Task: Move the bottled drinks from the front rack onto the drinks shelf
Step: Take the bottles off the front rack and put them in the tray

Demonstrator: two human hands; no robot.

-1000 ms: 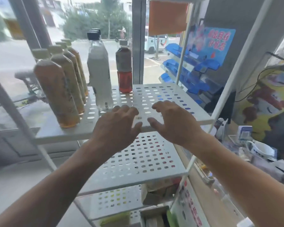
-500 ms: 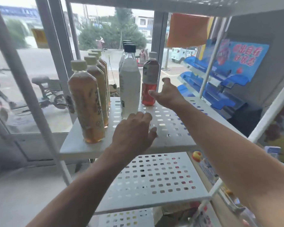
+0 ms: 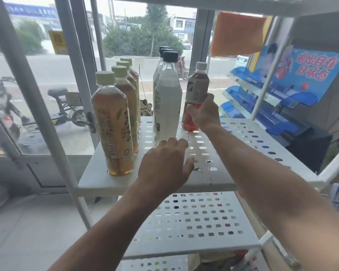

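Red-drink bottle [image 3: 196, 96], grey-capped, slightly tilted on perforated white rack shelf [image 3: 233, 145], beside white bottles [image 3: 167, 106].

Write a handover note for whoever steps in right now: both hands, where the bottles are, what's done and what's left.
Right hand grips the red drink bottle low on its body, tilted, its base at the rack shelf.
Left hand is open, hovering over the shelf just in front of the white bottles, holding nothing.
Amber tea bottles stand in a row on the left of the shelf, white ones in a row mid-shelf.
Done: red bottle is gripped.
Left: carry it off to the drinks shelf, then the amber and white rows.
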